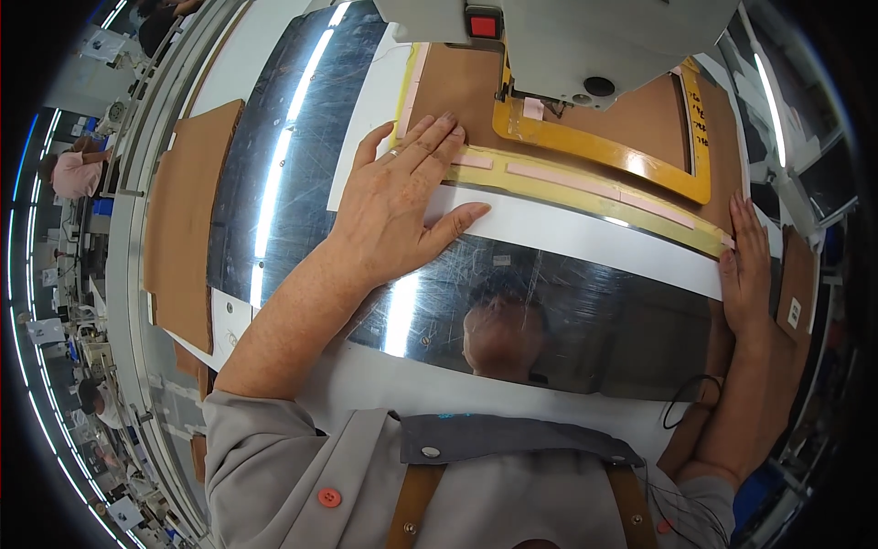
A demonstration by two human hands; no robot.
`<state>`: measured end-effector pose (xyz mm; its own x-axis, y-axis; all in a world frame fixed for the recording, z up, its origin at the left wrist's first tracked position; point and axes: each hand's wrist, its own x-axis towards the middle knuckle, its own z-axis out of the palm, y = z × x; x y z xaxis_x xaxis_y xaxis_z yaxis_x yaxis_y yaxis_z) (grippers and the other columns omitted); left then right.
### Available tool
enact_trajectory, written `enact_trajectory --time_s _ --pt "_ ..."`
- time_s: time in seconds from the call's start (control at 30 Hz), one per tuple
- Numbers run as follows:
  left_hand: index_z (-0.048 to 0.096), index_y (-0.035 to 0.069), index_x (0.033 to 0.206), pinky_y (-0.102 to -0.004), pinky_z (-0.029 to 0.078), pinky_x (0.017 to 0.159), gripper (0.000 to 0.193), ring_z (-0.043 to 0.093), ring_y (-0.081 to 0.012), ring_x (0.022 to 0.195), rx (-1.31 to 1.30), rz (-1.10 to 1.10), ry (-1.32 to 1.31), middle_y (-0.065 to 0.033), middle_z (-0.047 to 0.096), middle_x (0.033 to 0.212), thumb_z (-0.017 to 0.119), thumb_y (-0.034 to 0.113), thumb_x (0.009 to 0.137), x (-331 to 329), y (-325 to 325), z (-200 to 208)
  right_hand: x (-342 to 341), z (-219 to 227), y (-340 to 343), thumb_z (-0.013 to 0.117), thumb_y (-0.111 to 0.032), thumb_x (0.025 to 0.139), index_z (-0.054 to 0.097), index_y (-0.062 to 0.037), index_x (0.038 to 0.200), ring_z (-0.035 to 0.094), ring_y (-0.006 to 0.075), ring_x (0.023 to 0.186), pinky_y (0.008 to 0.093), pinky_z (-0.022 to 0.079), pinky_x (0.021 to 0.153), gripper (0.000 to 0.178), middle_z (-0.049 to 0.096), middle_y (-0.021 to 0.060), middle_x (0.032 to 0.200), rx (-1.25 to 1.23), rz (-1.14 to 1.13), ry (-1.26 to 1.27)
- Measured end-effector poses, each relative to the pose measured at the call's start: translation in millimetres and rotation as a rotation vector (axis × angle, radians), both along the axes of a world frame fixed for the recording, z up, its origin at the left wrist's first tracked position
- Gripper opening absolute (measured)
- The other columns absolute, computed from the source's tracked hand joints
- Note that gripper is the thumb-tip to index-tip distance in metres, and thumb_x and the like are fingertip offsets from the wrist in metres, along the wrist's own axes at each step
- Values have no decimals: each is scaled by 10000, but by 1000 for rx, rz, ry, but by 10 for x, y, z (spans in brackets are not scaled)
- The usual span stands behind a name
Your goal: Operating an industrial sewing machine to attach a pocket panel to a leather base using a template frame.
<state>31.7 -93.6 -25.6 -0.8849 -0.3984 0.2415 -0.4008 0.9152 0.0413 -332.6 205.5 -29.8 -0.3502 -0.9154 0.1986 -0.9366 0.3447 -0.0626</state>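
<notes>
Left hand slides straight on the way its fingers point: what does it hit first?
Likely the near-left part of the yellow frame, after crossing a strip of the brown sheet that the left hand rests on. The machine head hangs above; its clearance is unclear.

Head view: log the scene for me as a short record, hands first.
Left hand: spread at the lower-left corner of the panel
Right hand: fingers extended at the panel's right edge
Panel: brown, with a yellow lower border bearing pink strips
Frame: yellow-orange, on the panel
Machine head: grey, above the frame, red button in view
Nearest the body: shiny metal plate
</notes>
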Motion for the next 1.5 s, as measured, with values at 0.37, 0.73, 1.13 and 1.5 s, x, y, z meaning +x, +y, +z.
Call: enact_trajectory --time_s 0.37,0.73,1.13,1.5 --pt "545 -33 1428 -536 229 1225 778 533 -321 1382 -41 -7 67 -243 587 1418 586 587 960 27 -30 -23 4 -5 -6 411 -476 1048 405 -97 1570 305 318 1537 524 167 1264 644 416 115 1616 -24 -2 -37" --pt "690 95 1330 -579 85 1252 618 432 -226 1474 45 72 98 -96 664 1381 684 551 912 105 -361 -31 -19 -41 5 406 -472 1053 405 -95 1572 304 325 1537 524 171 1258 641 423 114 1613 -42 35 -33" --pt "723 129 1231 -540 91 1257 484 442 -202 1470 26 114 204 -37 627 1444 810 402 841 123 -302 9 18 -27 -23 435 -479 1046 429 -105 1560 326 317 1528 524 163 1263 636 436 116 1605 -59 27 -12" --pt "482 63 1516 -535 129 1265 919 394 -303 1493 -50 -6 -47 -177 495 1543 505 748 904 41 -118 -30 45 55 -8 384 -547 1030 478 -134 1538 355 307 1514 550 133 1265 662 447 122 1596 26 48 4"
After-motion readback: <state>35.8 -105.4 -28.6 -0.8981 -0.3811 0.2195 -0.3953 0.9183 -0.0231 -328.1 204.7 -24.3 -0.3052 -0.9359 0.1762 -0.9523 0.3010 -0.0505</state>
